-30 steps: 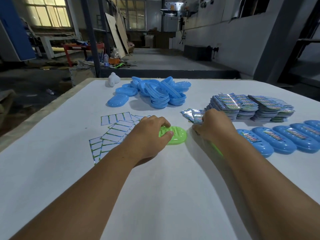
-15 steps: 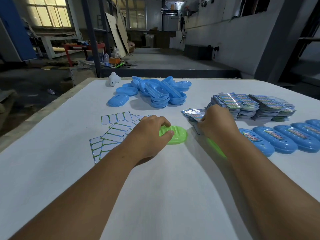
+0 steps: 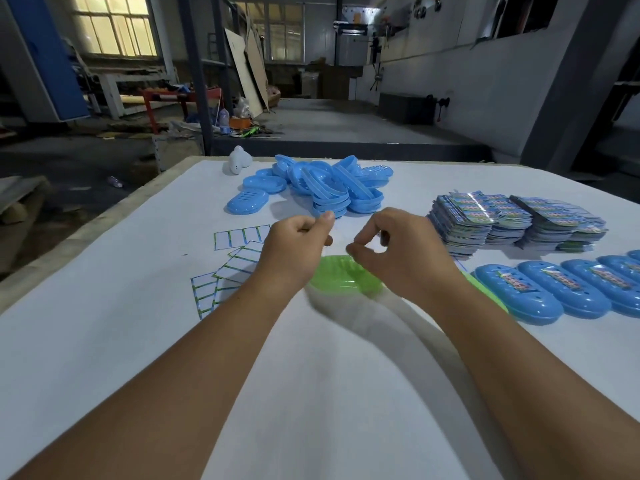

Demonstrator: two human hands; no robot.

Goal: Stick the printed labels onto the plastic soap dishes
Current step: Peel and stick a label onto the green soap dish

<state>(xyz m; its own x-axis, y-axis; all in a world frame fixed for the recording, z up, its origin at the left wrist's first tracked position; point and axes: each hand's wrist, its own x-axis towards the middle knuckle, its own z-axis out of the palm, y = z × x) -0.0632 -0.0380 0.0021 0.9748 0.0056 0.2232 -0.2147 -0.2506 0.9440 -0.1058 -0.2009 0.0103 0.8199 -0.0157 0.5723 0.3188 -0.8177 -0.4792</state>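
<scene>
1. Nearest to us, our two bare forearms reach forward over the white table [image 3: 104, 358].
2. Our left hand [image 3: 294, 251] is raised above the table with its fingers curled and the thumb pressed against the forefinger. It seems to pinch something small, but we cannot tell what.
3. Our right hand [image 3: 398, 251] hovers just beside it, thumb and forefinger tips pinched together, the other fingers curled. Whether a label sits between them we cannot tell, as it is too small and blurred.
4. Below and between both hands lies a green soap dish [image 3: 343, 277] on the table, hollow side up. Neither hand touches it.
5. A second green piece [image 3: 491, 296] shows past our right wrist, mostly hidden by the arm.
6. To the right runs a row of blue soap dishes with labels [image 3: 519, 294] already stuck on their tops, lying side by side.
7. To the left, behind our left arm, lie white backing sheets [image 3: 228, 268] with green-edged empty boxes, fanned loosely over each other.
8. Farther right stand stacks of printed labels [image 3: 512, 220], shiny and colourful, well apart from the green soap dish.
9. Farther still, near the table's far edge, sits a heap of blue soap dishes [image 3: 329, 190] without labels, and beside it a small white object [image 3: 239, 161].
</scene>
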